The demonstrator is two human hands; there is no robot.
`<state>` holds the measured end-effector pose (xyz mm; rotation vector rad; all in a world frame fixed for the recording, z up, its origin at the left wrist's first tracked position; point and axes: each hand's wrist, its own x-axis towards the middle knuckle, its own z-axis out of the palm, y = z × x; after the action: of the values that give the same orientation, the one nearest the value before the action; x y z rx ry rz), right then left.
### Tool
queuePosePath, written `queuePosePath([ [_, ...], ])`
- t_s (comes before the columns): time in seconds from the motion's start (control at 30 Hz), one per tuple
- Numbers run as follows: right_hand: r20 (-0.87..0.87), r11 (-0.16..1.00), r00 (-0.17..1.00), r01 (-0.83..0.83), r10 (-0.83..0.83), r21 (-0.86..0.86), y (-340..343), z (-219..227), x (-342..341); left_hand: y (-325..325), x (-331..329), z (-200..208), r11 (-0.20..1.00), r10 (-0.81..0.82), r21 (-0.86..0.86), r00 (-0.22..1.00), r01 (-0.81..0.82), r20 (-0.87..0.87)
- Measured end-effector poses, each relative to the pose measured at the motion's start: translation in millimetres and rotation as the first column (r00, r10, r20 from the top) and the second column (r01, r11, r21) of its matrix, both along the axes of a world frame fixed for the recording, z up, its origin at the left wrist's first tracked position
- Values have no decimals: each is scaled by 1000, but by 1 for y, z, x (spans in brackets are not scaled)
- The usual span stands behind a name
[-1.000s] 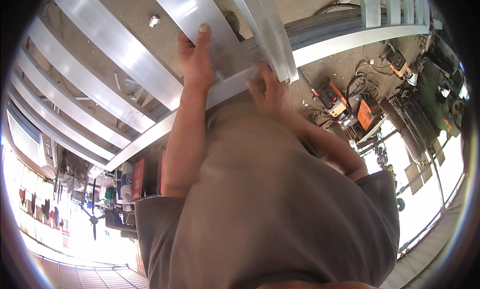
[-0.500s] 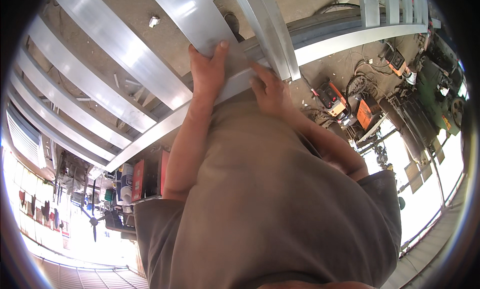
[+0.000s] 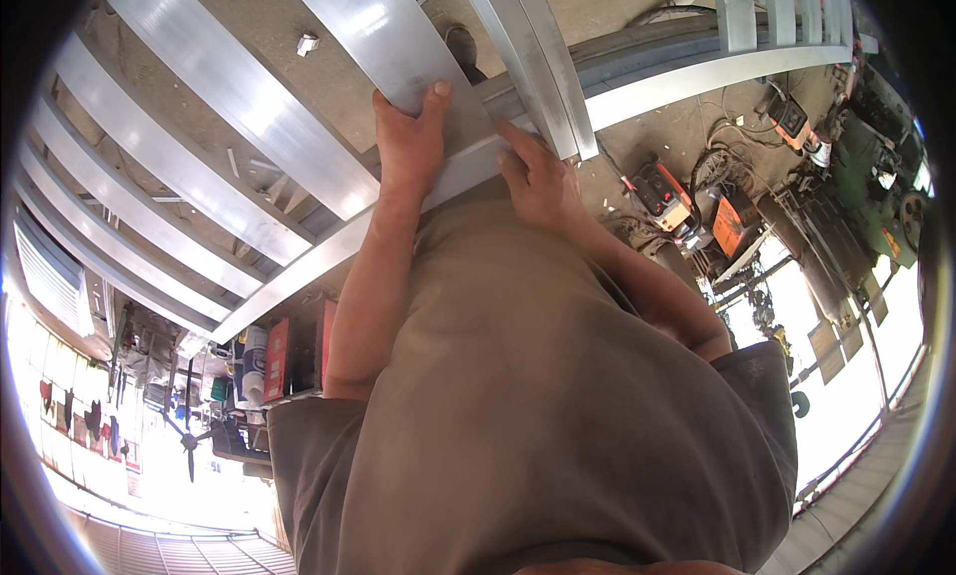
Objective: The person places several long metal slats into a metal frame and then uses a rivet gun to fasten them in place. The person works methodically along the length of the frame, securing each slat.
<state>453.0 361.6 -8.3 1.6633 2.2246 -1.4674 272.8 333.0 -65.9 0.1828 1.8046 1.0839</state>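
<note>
A wide, flat silver metal slat crosses a long metal rail in front of my body. My left hand is closed on the slat's near end, with the thumb lying on its top face and the other fingers mostly hidden. At the slat's right edge, my right hand rests against the rail. Its index finger stretches to the slat's corner; the thumb is spread apart below it. Just beyond that hand stands a pair of narrow metal bars, side by side.
More slats run parallel at the left, and others at the far right. Welding-type machines with cables sit on the floor to the right. A red box stands at lower left. Small offcuts lie on the floor.
The slat and my left hand have shifted very slightly to the left. My right hand stays almost in the same place at the rail.
</note>
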Motion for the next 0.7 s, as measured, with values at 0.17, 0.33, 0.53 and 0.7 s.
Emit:
queuePosePath([
  [0.17,67,993,997,51,-44,-108,-3,2,5,-1,0,-2,1000,6,-29,1000,-6,3],
  [0.33,39,949,997,81,-73,-306,-2,15,17,2,-2,1,998,-11,-70,1000,12,4],
  [0.53,-163,993,983,-99,88,-66,36,92,27,3,-3,27,996,43,84,998,-38,-56],
  [0.7,-157,956,985,-28,77,291,111,71,3,20,-5,74,953,-115,162,800,256,-589],
])
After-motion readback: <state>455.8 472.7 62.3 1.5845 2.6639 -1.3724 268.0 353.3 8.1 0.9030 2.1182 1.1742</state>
